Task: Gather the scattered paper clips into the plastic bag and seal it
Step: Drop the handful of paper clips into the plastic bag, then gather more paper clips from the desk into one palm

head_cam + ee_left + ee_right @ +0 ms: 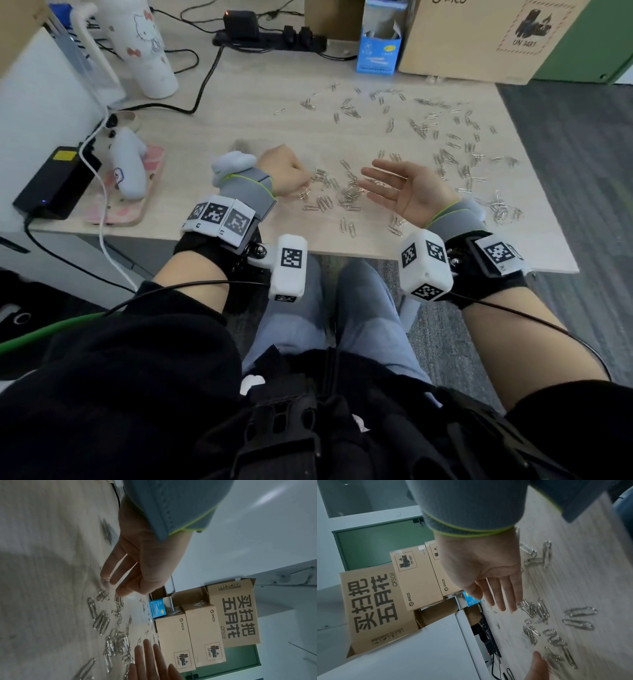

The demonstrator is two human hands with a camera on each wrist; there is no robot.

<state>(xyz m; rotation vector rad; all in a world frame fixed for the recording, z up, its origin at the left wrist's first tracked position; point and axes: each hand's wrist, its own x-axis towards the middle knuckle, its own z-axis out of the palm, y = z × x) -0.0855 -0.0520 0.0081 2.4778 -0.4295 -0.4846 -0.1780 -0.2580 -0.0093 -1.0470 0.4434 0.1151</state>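
Two hands flank a heap of silver wire paper clips point(346, 192) on the pale wood-grain bench point(260, 102).

The left hand point(286, 173) rests on the bench beside the heap, its fingers point(118, 566) straight, close together and touching the nearest clips, holding nothing. The right hand point(407, 192) stands on its edge on the other side of the heap, palm turned toward the left hand, fingers point(505, 595) straight and slightly spread, holding nothing. More clips lie scattered toward the far right corner and along the right edge of the bench. A small blue cardboard box point(378, 48) and a brown cardboard carton point(479, 37) stand at the far edge. The plastic bag cannot be made out.
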